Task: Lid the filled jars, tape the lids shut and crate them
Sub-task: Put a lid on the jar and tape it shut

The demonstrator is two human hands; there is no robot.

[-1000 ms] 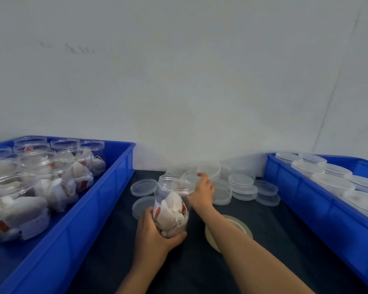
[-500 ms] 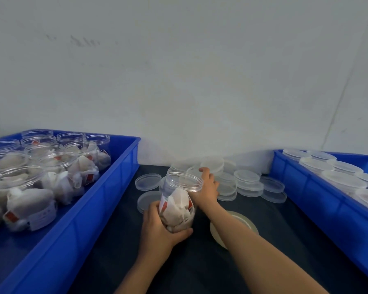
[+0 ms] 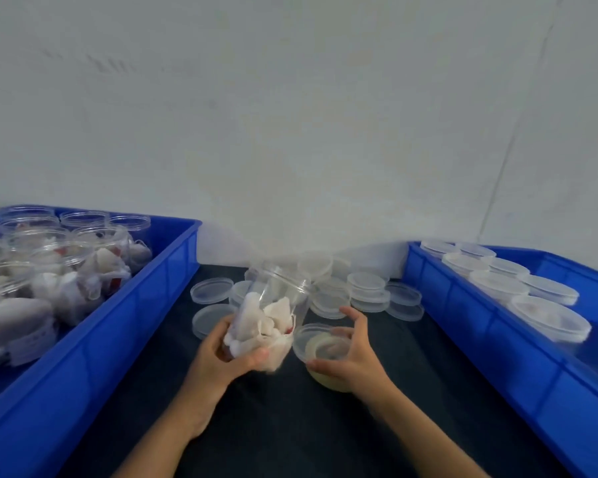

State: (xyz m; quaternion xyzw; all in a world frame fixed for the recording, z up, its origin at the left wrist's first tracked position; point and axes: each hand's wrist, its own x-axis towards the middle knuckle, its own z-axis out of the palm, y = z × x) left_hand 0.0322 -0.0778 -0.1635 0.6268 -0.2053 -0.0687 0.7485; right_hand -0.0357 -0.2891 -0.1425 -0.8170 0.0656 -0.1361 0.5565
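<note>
My left hand (image 3: 227,353) grips a clear jar (image 3: 273,305) stuffed with white sachets, lidless and tilted away from me, low over the dark mat. My right hand (image 3: 351,353) holds a clear lid (image 3: 313,338) by its rim, just right of the jar's base. Under that hand lies a roll of clear tape (image 3: 325,379), partly hidden. A pile of loose clear lids (image 3: 366,288) sits at the back of the mat.
A blue crate (image 3: 125,326) on the left holds several filled, lidless jars (image 3: 94,267). The blue crate (image 3: 480,326) on the right holds several lidded jars (image 3: 549,319). A white wall rises close behind. The dark mat (image 3: 290,426) lies between the crates.
My right hand has drawn back from the lid pile holding one lid. My left hand has tilted the jar away from me.
</note>
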